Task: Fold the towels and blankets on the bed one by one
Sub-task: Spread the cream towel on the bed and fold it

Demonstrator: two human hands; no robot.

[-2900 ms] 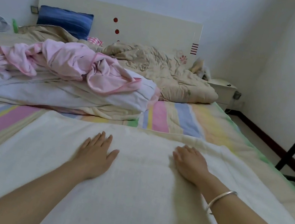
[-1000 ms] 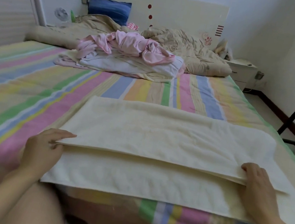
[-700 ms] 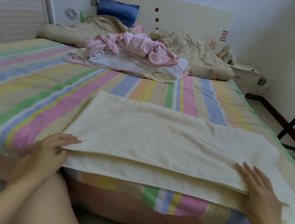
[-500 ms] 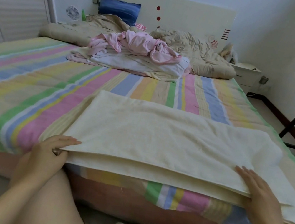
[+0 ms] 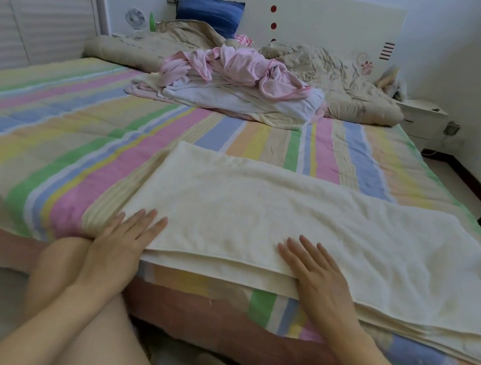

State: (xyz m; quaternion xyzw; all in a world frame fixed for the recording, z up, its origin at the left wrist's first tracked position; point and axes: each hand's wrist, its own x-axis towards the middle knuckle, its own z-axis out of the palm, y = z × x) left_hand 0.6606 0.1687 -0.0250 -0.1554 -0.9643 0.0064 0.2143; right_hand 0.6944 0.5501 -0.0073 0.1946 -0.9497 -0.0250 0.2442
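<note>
The right end of the cream towel (image 5: 289,222) runs off the picture at the near right corner of the bed (image 5: 81,139), its lower layers lie hidden under the top fold, and the left hand (image 5: 120,245) covers its near left corner.

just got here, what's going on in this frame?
A person is folding a cream towel at the near edge of the striped bed. It lies doubled over, and both hands rest flat on it: left hand at its left end, right hand on its near edge. A pink and white pile waits farther up.
</note>
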